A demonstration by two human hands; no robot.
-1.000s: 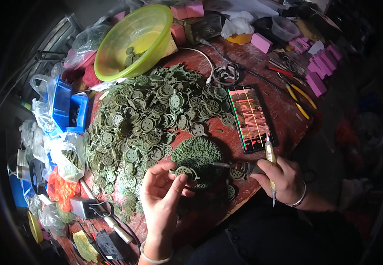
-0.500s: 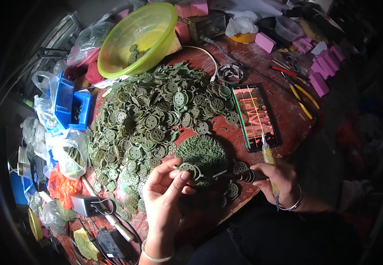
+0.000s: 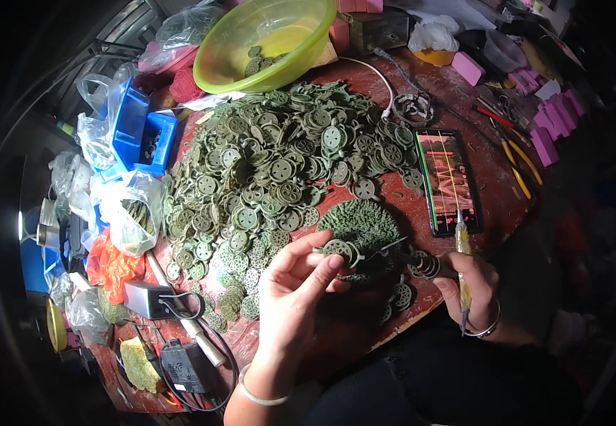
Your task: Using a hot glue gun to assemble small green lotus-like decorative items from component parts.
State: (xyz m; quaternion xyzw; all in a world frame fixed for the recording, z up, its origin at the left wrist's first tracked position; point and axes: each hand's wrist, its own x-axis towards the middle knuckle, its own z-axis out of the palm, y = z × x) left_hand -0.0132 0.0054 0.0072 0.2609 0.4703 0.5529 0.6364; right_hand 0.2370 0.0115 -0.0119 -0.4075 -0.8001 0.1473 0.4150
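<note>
My left hand (image 3: 297, 277) pinches a round green openwork piece (image 3: 340, 251) with small lugs between thumb and fingers. My right hand (image 3: 472, 287) is closed around a dark-handled tool (image 3: 425, 265) with a ringed collar. Its thin metal tip points left, close to the piece; whether they touch I cannot tell. A yellowish pen-like tool (image 3: 463, 273) with a pointed upper end also sits upright between my right fingers. Behind the held piece rests a round, rough green pad (image 3: 362, 221). Several perforated discs (image 3: 401, 295) lie below the dark tool.
A large heap of green discs (image 3: 265, 167) covers the red table (image 3: 457, 106). Around it are a lime-yellow bowl (image 3: 212, 53), blue bins (image 3: 129, 128), a lit phone (image 3: 446, 181), yellow-handled pliers (image 3: 521, 167), pink blocks (image 3: 546, 145), plastic bags (image 3: 132, 213) and a corded grey box (image 3: 146, 298).
The whole view has shifted, so the table's things appear farther right. Both hands keep their grips, and the tool's thin tip now slants upward to the right of the held piece.
</note>
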